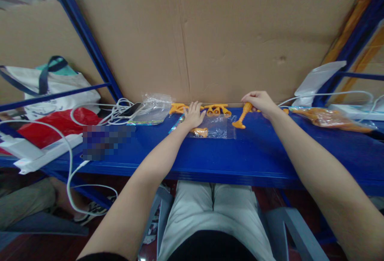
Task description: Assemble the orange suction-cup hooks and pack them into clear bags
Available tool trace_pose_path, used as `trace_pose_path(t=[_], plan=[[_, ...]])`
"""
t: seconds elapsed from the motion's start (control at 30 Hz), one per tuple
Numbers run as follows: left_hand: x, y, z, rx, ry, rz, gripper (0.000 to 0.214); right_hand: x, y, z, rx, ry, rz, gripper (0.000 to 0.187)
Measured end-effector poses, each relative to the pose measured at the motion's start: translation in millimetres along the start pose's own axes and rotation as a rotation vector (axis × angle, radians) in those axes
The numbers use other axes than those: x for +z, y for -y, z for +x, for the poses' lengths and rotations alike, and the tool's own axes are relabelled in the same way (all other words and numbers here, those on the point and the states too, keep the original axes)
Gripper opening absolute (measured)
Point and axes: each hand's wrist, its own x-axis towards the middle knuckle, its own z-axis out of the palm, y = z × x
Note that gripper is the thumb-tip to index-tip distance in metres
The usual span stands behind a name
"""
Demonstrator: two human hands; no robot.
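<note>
My left hand (pixel 194 115) lies flat with fingers spread on a small clear plastic bag (pixel 217 127) on the blue shelf (pixel 210 157). One orange trumpet-shaped plastic piece (pixel 200 132) lies in the bag by my left wrist. My right hand (pixel 260 101) is closed round another orange trumpet-shaped piece (pixel 241 119), whose flared end rests on the shelf beside the bag. Several more orange pieces (pixel 214 110) lie in a row along the cardboard back wall, between my hands.
A phone (pixel 131 110) with white cables and crumpled clear bags (pixel 153 107) lie to the left. A white tote bag (pixel 52 89) and a red bag (pixel 57 123) sit farther left. At the right is a bag of orange pieces (pixel 327 119). Another person's leg shows at the lower left.
</note>
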Motion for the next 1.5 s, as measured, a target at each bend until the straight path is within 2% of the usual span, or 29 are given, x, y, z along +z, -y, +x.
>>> trace_pose_path(t=[0.1, 0.23, 0.3, 0.43, 0.57, 0.7, 0.83, 0.97, 1.13, 1.2, 1.33, 1.4, 1.5], plan=[[-0.3, -1.2, 0.0, -0.009, 0.002, -0.035, 0.056, 4.3, 4.6, -6.9, 0.104, 0.118, 0.024, 0.015], [0.3, -2.7, 4.0, -0.082, -0.072, -0.192, 0.051, 6.7, 2.1, -9.4, 0.234, 0.446, 0.108, 0.015], [0.1, -0.9, 8.6, -0.170, -0.147, -0.312, 0.048, 7.3, -0.9, -10.4, 0.256, 0.554, 0.183, 0.015], [-2.4, 11.4, 20.6, -0.322, -0.285, -0.551, 0.041, 8.5, -8.0, -12.5, 0.216, 0.669, 0.232, 0.017], [-5.5, 25.2, 27.9, -0.403, -0.345, -0.659, 0.036, 10.9, -14.9, -12.0, 0.162, 0.747, 0.068, 0.025], [-3.4, 27.5, 25.7, -0.493, -0.267, -0.604, 0.038, 17.9, -17.9, -11.8, 0.104, 0.785, -0.021, 0.030], [3.7, 23.5, 20.7, -0.468, -0.210, -0.551, 0.041, 27.5, -18.1, -14.1, 0.001, 0.794, -0.048, 0.030], [7.8, 22.1, 21.6, -0.433, -0.215, -0.542, 0.037, 32.0, -17.8, -15.4, -0.073, 0.789, -0.054, 0.030], [11.0, 17.9, 25.1, -0.438, -0.230, -0.581, 0.035, 33.6, -18.3, -14.2, -0.092, 0.649, -0.098, 0.031], [13.3, 13.4, 25.1, -0.422, -0.223, -0.615, 0.035, 36.8, -19.7, -14.0, -0.092, 0.651, -0.106, 0.032], [17.0, 2.6, 23.1, -0.401, -0.218, -0.697, 0.033, 50.3, -23.2, -16.8, -0.178, 0.705, -0.073, 0.041], [17.5, -2.4, 21.4, -0.393, -0.225, -0.734, 0.033, 58.7, -23.9, -20.1, -0.222, 0.698, -0.052, 0.045], [15.8, -8.1, 18.6, -0.372, -0.226, -0.786, 0.033, 70.5, -24.1, -25.2, -0.204, 0.643, -0.087, 0.048]])
